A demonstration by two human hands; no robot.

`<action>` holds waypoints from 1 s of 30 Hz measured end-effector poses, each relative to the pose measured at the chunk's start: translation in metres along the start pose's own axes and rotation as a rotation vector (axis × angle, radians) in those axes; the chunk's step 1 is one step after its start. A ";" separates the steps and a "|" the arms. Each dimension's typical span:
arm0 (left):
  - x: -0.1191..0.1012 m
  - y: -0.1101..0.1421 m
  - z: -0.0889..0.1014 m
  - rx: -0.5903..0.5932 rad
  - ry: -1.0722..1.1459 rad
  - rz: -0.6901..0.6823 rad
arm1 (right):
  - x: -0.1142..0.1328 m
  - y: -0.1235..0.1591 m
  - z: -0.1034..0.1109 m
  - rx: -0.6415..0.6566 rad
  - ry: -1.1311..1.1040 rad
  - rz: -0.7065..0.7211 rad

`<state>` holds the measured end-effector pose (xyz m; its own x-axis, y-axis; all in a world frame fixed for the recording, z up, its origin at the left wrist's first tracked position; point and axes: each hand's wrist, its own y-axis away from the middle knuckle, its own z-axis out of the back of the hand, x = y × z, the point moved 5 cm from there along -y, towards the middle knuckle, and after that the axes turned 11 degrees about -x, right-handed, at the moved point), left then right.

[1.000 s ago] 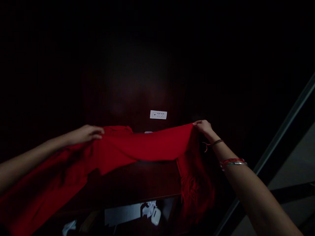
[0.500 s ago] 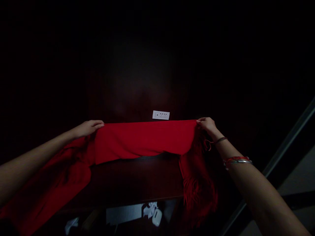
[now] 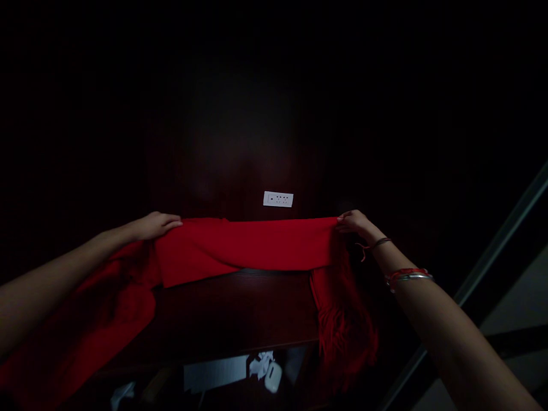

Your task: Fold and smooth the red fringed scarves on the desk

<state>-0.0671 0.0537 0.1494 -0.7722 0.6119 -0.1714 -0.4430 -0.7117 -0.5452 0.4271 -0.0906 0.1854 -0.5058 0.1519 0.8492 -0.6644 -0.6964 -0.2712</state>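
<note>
A red fringed scarf stretches sideways between my two hands over a dark wooden surface. My left hand pinches its upper edge on the left, fingers closed over the cloth. From there a long red length hangs toward the lower left, partly behind my forearm. At the other end, my right hand grips the upper corner between thumb and fingers. Below that hand the fringe hangs down in loose strands, deep in shadow. Bracelets circle my right wrist and forearm.
A white socket panel sits on the dark back surface. Below the wooden shelf lie a pale flat panel, crumpled white paper and a small white case. A pale diagonal rail runs along the right.
The scarf's upper edge has dropped slightly, and its left part now shows a small fold on top. My right hand has moved a little down and left. Both hands keep hold.
</note>
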 end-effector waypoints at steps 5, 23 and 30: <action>-0.003 -0.027 0.015 -0.110 -0.132 -0.011 | 0.019 -0.016 0.000 -0.133 -0.033 0.105; -0.082 0.122 -0.082 0.652 0.072 -0.260 | -0.123 0.132 0.010 0.090 1.080 0.084; -0.122 0.029 -0.113 0.256 0.019 -0.306 | -0.044 0.112 -0.036 0.080 1.084 0.607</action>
<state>0.0655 -0.0025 0.0615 -0.5792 0.8137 -0.0492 -0.7524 -0.5568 -0.3518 0.3548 -0.1501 0.1013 -0.9376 0.2644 -0.2259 -0.1484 -0.8916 -0.4278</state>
